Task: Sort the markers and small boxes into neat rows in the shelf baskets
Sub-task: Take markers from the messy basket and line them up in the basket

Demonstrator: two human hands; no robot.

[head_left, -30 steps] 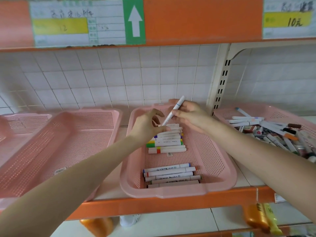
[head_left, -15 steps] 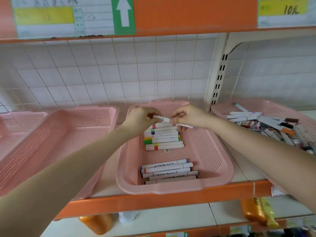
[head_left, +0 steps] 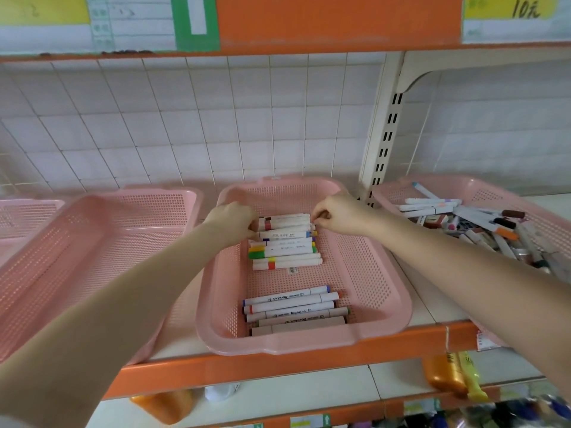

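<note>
The middle pink basket (head_left: 278, 347) holds two neat rows of markers: a back row (head_left: 285, 251) and a front row (head_left: 293, 307). A white marker (head_left: 285, 218) lies flat at the far end of the back row. My left hand (head_left: 233, 222) grips its left end with curled fingers, and my right hand (head_left: 338, 215) pinches its right end. The right pink basket (head_left: 485, 188) holds a jumbled heap of markers and small boxes (head_left: 488, 227).
An empty pink basket (head_left: 92, 242) sits tilted to the left, with another (head_left: 24, 211) at the far left edge. A white slotted upright (head_left: 383, 134) stands between the middle and right baskets. The orange shelf lip (head_left: 278, 370) runs along the front, with an upper shelf overhead.
The white marker, held upright in my right hand a second ago, was turned level between both hands and lowered onto the back row. The view has tilted down.
</note>
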